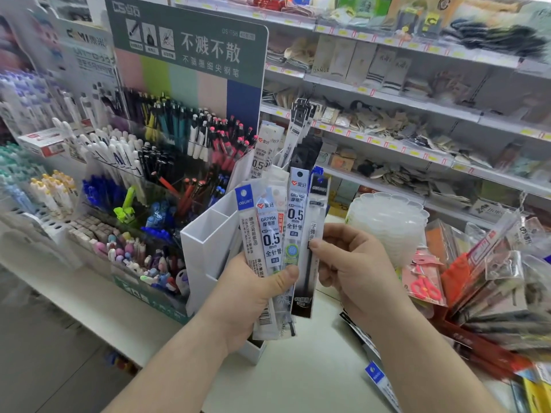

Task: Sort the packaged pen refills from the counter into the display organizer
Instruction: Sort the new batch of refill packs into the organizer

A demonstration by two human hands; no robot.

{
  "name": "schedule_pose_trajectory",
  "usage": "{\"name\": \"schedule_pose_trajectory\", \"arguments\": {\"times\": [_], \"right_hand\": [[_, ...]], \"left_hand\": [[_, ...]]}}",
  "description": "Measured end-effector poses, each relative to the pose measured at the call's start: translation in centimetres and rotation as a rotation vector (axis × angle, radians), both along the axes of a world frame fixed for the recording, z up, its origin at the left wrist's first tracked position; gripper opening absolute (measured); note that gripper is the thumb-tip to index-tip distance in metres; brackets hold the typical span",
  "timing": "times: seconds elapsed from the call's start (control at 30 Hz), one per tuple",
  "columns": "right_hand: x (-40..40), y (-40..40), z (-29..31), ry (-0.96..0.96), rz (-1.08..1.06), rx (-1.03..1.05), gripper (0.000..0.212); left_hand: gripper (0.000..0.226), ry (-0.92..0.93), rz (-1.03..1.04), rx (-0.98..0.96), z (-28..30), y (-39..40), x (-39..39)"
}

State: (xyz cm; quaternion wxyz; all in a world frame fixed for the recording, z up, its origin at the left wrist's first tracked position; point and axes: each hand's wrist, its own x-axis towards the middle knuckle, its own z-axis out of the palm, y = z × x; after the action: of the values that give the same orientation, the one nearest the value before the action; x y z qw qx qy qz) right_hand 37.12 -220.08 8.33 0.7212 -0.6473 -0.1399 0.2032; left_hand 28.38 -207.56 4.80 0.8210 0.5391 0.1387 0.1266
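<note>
Refill packs [275,242] stand fanned upright in the left hand [253,296], its grip clamped on their lower halves with the thumb across the front, while the right hand [354,266] has its grip pinched on the edge of the black-bottomed pack [307,278] at the right of the fan, all just in front of the white organizer [208,242]. To do this step well, I judge the right hand should draw that 1 pack clear while the left thumb pins the rest, then match its label to a slot; more packs [377,374] lie on the tabletop [313,377].
</note>
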Motion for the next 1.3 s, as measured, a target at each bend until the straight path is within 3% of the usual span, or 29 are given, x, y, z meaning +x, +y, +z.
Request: {"name": "schedule_pose_trajectory", "arguments": {"times": [0.23,0.33,0.57,0.73,1.03,1.3], "right_hand": [[0.2,-0.4,-0.5,0.028,0.054,0.008,0.02],[0.0,-0.3,-0.5,0.006,0.066,-0.018,0.017],[4.7,0.8,3.7,-0.026,-0.27,0.065,0.006],[10.2,4.7,5.9,-0.26,-0.372,-0.011,0.014],[17.7,12.6,5.0,-0.513,-0.302,-0.441,0.01],[20.3,16.3,2.7,-0.59,-0.229,-1.051,0.02]], "left_hand": [[0.047,0.027,-0.087,0.065,-0.3,0.2,-0.1],[0.039,0.046,-0.071,0.082,0.0,0.1,-0.2],[0.024,0.001,0.167,0.012,2.5,2.5,0.5],[0.019,-0.051,0.241,0.009,4.0,3.5,0.8],[0.024,-0.069,0.268,0.003,4.5,4.1,0.1],[0.025,-0.052,0.284,0.034,4.4,4.6,-0.5]]}}
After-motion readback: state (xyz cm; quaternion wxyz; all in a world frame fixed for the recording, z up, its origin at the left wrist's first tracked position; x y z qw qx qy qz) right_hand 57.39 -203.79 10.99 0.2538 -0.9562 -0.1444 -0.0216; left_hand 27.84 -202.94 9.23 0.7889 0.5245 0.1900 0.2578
